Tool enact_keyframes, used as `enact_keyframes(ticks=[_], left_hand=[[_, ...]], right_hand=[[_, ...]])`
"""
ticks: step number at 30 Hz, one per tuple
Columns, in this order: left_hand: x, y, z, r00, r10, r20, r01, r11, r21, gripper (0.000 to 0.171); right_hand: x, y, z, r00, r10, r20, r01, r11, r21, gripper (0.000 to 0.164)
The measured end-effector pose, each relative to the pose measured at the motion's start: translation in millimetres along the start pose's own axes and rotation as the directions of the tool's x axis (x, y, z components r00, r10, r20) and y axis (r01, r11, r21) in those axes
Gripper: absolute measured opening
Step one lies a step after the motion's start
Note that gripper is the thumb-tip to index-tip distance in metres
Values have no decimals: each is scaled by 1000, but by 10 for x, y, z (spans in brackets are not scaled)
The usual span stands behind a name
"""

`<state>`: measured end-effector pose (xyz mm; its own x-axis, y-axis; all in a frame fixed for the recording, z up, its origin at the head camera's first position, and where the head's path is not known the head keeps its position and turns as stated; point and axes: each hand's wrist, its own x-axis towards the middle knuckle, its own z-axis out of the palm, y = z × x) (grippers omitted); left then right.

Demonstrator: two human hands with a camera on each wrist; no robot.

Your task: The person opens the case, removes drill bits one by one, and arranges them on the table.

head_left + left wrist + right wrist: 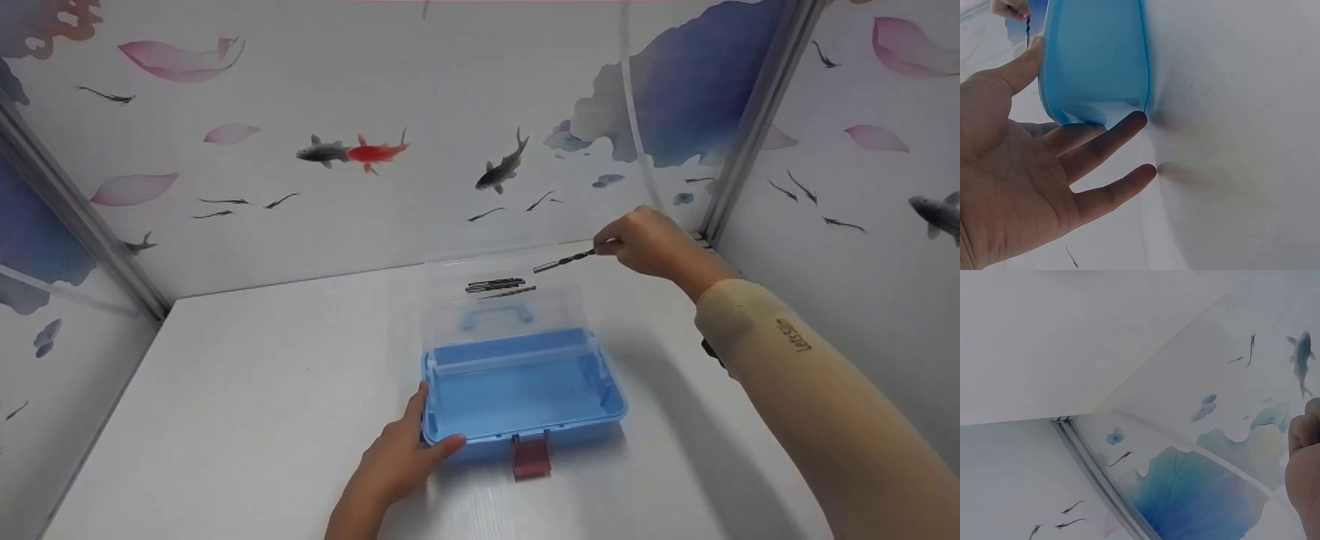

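Observation:
A drill bit (562,262) is pinched between the thumb and fingers of my right hand (649,240), its shank pointing left above the back of the table. In the right wrist view only part of that hand (1306,461) shows at the edge. My left hand (397,454) rests at the near left corner of a blue box (517,386), thumb on the rim. Its fingers look mostly straight in the left wrist view, touching the box's end. Several drill bits (495,286) lie behind the box, in the area of its clear lid (442,326); whether on the lid or seen through it, I cannot tell.
The lid is tipped back and carries a blue handle (496,312). A dark red latch (532,457) hangs at the box's front. The white table (262,405) is bounded by printed panels with a metal post (757,112) at the back right.

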<state>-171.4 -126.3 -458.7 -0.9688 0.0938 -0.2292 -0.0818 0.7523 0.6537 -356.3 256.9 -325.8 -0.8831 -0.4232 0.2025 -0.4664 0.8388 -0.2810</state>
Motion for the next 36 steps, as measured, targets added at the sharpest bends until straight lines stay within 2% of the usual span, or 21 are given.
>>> enact_keyframes(ticks=[4, 9, 17, 24, 30, 36], left_hand=[[-9, -18, -4, 1000, 27, -2, -27, 1000, -4, 112], [-2, -14, -7, 1000, 25, 2, -25, 1000, -1, 115], [9, 29, 21, 1000, 0, 9, 0, 1000, 22, 115], [-4, 41, -15, 1000, 11, -4, -11, 1000, 18, 115], [-4, 39, -2, 1000, 2, -1, -2, 1000, 12, 112], [-5, 34, 1, 1000, -5, 1, 5, 1000, 9, 110]], right_hand=[[-100, 159, -47, 1000, 27, -15, -27, 1000, 10, 20], [-235, 380, -64, 998, 47, -30, -47, 999, 9, 18], [-547, 790, -21, 993, 113, 18, -113, 994, 8, 19], [-718, 1010, 198, 978, 190, 86, -193, 981, 26, 20], [-832, 1124, 441, 978, 172, 120, -171, 985, -16, 19], [-899, 1214, 596, 977, 169, 133, -170, 985, -10, 19]])
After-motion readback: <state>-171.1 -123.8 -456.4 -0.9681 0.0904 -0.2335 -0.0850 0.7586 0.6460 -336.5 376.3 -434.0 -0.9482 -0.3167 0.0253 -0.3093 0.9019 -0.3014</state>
